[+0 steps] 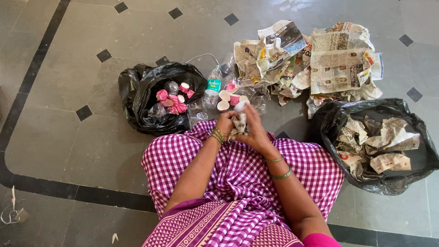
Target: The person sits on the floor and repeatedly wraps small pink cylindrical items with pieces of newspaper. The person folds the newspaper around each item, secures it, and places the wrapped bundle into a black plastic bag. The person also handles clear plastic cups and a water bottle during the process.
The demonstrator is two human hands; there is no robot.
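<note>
My left hand [225,122] and my right hand [257,132] meet over my knees and together grip a crumpled piece of newspaper [239,123], with something small and white at its top. Both wrists carry bangles. Just beyond my hands, several small pink and white cups [229,96] lie on the floor beside a clear plastic bottle [212,90]. A purple checked cloth [238,169] covers my lap.
An open black bag [137,98] at the left holds pink cups and clear plastic. Another black bag [334,121] at the right holds crumpled newspaper. A heap of loose newspaper sheets [315,59] lies ahead on the grey tiled floor [68,137].
</note>
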